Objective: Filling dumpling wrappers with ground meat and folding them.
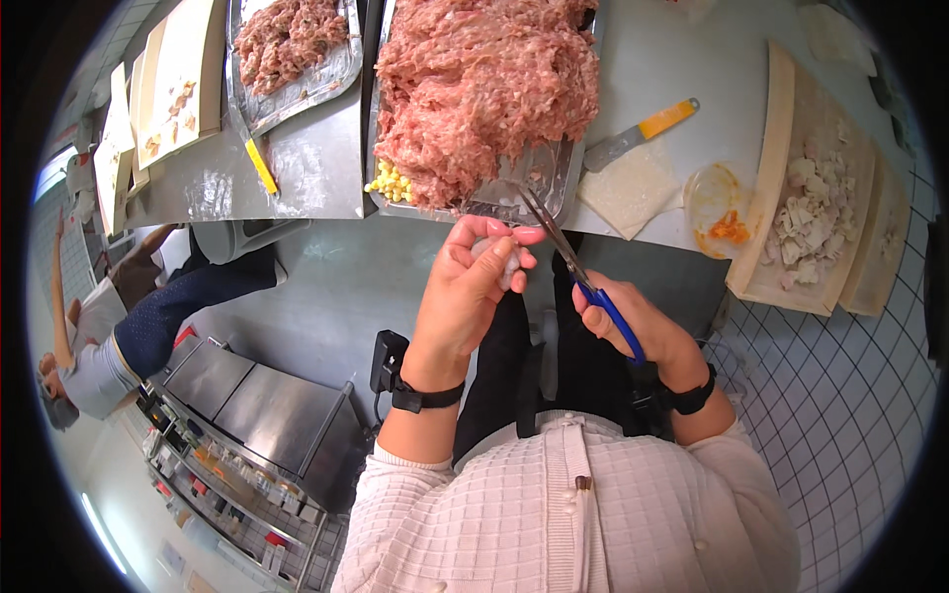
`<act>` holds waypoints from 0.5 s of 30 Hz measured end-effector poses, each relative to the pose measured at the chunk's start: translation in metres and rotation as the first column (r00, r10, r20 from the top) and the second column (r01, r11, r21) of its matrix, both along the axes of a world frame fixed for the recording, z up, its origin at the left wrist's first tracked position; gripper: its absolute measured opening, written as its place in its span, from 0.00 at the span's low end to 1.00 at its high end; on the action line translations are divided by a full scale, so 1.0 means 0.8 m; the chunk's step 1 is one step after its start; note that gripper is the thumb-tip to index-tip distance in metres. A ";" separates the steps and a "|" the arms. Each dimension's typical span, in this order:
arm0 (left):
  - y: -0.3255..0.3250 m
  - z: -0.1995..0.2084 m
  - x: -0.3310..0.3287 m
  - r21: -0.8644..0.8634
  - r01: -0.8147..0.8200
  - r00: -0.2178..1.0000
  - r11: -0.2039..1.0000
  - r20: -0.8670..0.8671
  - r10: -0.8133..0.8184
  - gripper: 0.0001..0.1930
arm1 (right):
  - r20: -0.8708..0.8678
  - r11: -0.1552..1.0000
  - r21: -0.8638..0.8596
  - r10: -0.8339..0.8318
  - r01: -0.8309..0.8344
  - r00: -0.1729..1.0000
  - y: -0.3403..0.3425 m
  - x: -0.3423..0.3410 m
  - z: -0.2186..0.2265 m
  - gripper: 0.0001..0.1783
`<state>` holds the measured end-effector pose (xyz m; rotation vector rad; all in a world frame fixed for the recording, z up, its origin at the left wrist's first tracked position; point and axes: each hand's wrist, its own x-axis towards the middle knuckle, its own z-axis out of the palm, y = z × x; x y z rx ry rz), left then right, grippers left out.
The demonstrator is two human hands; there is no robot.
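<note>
My left hand is closed, pinching a small pale, slightly translucent lump between thumb and fingers. What the lump is I cannot make out. My right hand grips a pair of scissors by its blue handles. Their long metal blades point up and left, the tips just past my left fingertips and over the near edge of a metal tray. A large mound of pink minced meat fills most of that tray. Yellow corn kernels lie at its near left corner.
Right of the tray lie a yellow-handled spatula, a stack of pale square wrappers and a clear dish with orange bits. A wooden box holds whitish pieces. Another meat tray stands left, and a person is beyond.
</note>
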<state>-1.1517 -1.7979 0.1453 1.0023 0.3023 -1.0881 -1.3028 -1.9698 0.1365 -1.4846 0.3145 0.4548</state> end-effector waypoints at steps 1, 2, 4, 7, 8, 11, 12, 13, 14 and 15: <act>0.001 -0.001 0.003 -0.003 -0.012 1.000 1.000 -0.022 0.012 0.06 | 0.023 1.000 -0.023 -0.009 0.009 1.000 0.000 -0.001 0.000 0.27; 0.002 -0.002 0.004 -0.005 -0.024 0.999 1.000 -0.044 0.023 0.05 | 0.046 0.999 -0.047 -0.017 0.019 0.999 0.000 -0.002 0.000 0.27; 0.004 -0.003 0.004 -0.011 -0.064 0.995 0.998 -0.078 0.063 0.04 | 0.065 0.996 -0.086 -0.012 0.018 0.998 -0.001 -0.003 0.000 0.27; 0.000 0.007 0.004 -0.054 -0.118 0.983 0.992 -0.148 0.109 0.05 | 0.041 0.992 -0.123 0.014 -0.009 0.999 -0.003 -0.005 0.001 0.26; -0.002 0.011 0.004 -0.073 -0.136 0.977 0.988 -0.174 0.121 0.06 | 0.029 0.991 -0.135 0.017 -0.012 0.999 -0.004 -0.005 0.002 0.26; -0.002 0.012 0.008 -0.143 -0.134 0.966 0.981 -0.240 0.097 0.08 | 0.032 0.987 -0.158 0.018 -0.013 0.999 -0.004 -0.005 0.005 0.26; -0.001 0.010 0.007 -0.143 -0.126 0.970 0.982 -0.223 0.093 0.09 | 0.037 0.986 -0.165 0.018 -0.012 0.999 -0.004 -0.006 0.005 0.26; -0.001 0.006 0.005 -0.142 -0.119 0.975 0.983 -0.206 0.088 0.09 | 0.032 0.985 -0.172 0.023 -0.017 0.999 -0.004 -0.006 0.005 0.26; -0.002 0.004 0.004 -0.140 -0.111 0.978 0.984 -0.189 0.084 0.09 | 0.026 0.983 -0.180 0.028 -0.022 0.999 -0.004 -0.006 0.005 0.26; -0.004 0.004 0.002 -0.120 -0.100 0.986 0.988 -0.143 0.082 0.09 | 0.021 0.982 -0.187 0.032 -0.028 0.999 -0.004 -0.007 0.005 0.26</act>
